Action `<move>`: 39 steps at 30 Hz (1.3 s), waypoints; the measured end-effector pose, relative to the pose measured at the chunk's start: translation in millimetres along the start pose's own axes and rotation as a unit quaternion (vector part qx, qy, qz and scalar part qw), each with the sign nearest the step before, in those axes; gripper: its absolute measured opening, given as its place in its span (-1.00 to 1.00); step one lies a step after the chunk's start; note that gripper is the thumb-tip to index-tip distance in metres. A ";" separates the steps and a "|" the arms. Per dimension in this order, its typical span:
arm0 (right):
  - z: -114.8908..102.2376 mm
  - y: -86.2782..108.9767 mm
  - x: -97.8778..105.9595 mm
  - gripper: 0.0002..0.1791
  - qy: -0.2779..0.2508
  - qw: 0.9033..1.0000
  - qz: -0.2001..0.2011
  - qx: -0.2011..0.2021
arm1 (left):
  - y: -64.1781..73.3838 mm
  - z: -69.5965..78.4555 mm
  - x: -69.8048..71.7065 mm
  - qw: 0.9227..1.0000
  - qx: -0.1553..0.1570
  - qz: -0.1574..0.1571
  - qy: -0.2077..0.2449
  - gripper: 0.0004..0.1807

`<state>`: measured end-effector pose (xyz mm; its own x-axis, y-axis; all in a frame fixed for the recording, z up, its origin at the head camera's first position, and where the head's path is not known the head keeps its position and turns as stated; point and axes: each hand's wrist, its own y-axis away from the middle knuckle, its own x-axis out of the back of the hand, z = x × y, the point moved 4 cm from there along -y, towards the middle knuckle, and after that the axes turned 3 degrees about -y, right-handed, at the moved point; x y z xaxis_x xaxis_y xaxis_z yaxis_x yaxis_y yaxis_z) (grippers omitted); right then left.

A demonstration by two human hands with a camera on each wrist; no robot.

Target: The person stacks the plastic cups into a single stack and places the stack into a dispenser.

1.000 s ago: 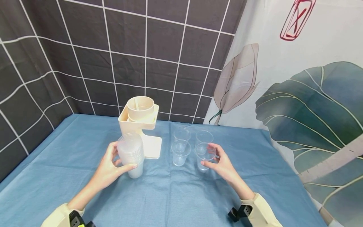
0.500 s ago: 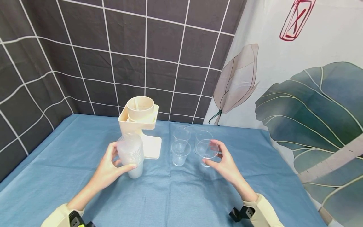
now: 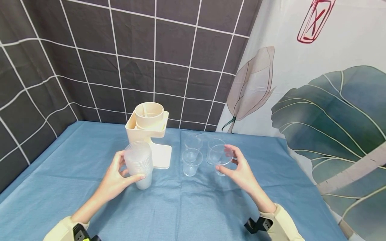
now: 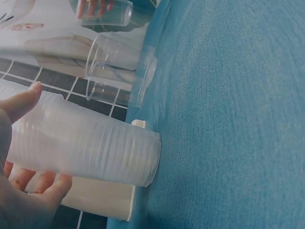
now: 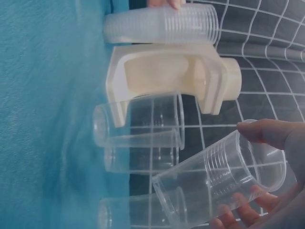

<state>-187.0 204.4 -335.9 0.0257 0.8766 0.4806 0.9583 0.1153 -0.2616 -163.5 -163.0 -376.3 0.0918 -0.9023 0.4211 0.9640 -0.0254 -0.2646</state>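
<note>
My left hand (image 3: pixel 116 177) grips a tall stack of nested translucent plastic cups (image 3: pixel 139 165); in the left wrist view the stack's bottom end (image 4: pixel 150 160) is right at the blue cloth. My right hand (image 3: pixel 238 167) holds a single clear plastic cup (image 5: pixel 221 174) near its rim, thumb on one side and fingers on the other. That cup is tilted, and its base is away from the cloth in the right wrist view. Three more clear cups are standing upright: a front one (image 3: pixel 192 162), a back-left one (image 3: pixel 193 142) and a back-right one (image 3: pixel 216 143), partly overlapped by the held cup.
Behind the stack stands a cream plastic holder (image 3: pixel 161 155) with a flat base and a round divided cup (image 3: pixel 149 115) on top. A blue cloth (image 3: pixel 163 214) covers the table. Dark gridded fabric (image 3: pixel 132 47) hangs behind, with a leaf-printed white curtain (image 3: pixel 289 57) at right.
My right hand has raised the clear cup and shifted it slightly to the right and away, tilting it. The left hand and the stack have stayed in place.
</note>
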 end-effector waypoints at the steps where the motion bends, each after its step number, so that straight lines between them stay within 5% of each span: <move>1: -1.1 -0.3 0.0 -0.21 0.002 1.000 0.000 0.000 | 0.0 0.0 0.0 1.000 0.000 0.000 0.000 -0.12; 22: -35.0 -2.6 -8.4 -0.22 -0.016 0.998 0.025 0.047 | -0.6 0.4 -0.2 1.000 -0.005 0.000 0.001 -0.14; 39: -56.7 -9.9 -31.3 -0.18 -0.086 0.992 0.015 0.093 | 0.1 -1.6 0.0 1.000 0.001 -0.005 0.008 -0.13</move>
<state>-181.2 149.4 -300.9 -0.0106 0.9457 0.3248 0.8879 0.1583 -0.4320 -163.8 -163.7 -377.7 0.0772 -0.9092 0.4092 0.9652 -0.0347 -0.2592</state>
